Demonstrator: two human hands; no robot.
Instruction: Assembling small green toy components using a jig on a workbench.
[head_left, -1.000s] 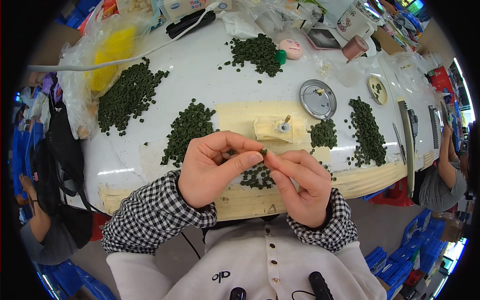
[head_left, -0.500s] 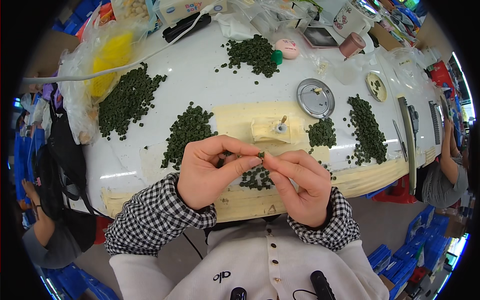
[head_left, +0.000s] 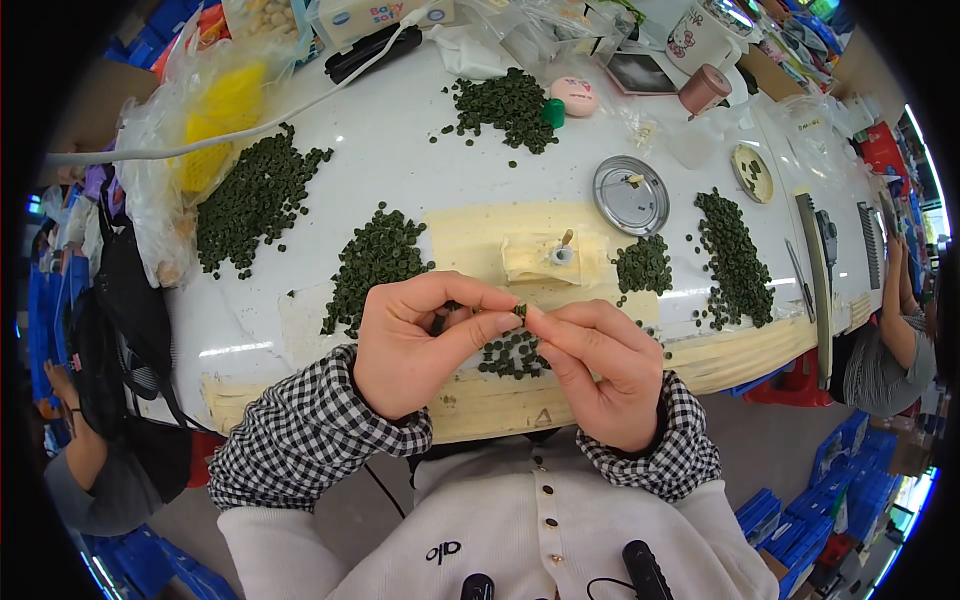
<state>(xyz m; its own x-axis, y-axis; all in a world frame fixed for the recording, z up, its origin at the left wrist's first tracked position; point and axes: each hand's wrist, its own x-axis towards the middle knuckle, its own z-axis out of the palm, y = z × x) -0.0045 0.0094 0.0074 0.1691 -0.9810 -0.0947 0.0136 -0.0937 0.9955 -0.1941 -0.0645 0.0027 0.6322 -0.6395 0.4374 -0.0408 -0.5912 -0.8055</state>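
Between my fingertips, over the table's near edge, is a small dark green round part (head_left: 521, 312). My left hand (head_left: 425, 340) pinches it with thumb and forefinger. From the other side my right hand (head_left: 603, 372) has its thumb and fingers closed on it too; its exact shape is too small to make out. A loose group of like green parts (head_left: 512, 357) lies under my hands, partly hidden by them. Beyond them stands a tape-wrapped block (head_left: 527, 262) with a small grey tube and a brown peg on top.
More green piles lie left (head_left: 375, 262), far left (head_left: 255, 200), at the back (head_left: 505, 108) and right (head_left: 735, 260). A round metal dish (head_left: 603, 205) sits right of the block. A white cable (head_left: 250, 133) crosses the back left. Other people's arms show at both sides.
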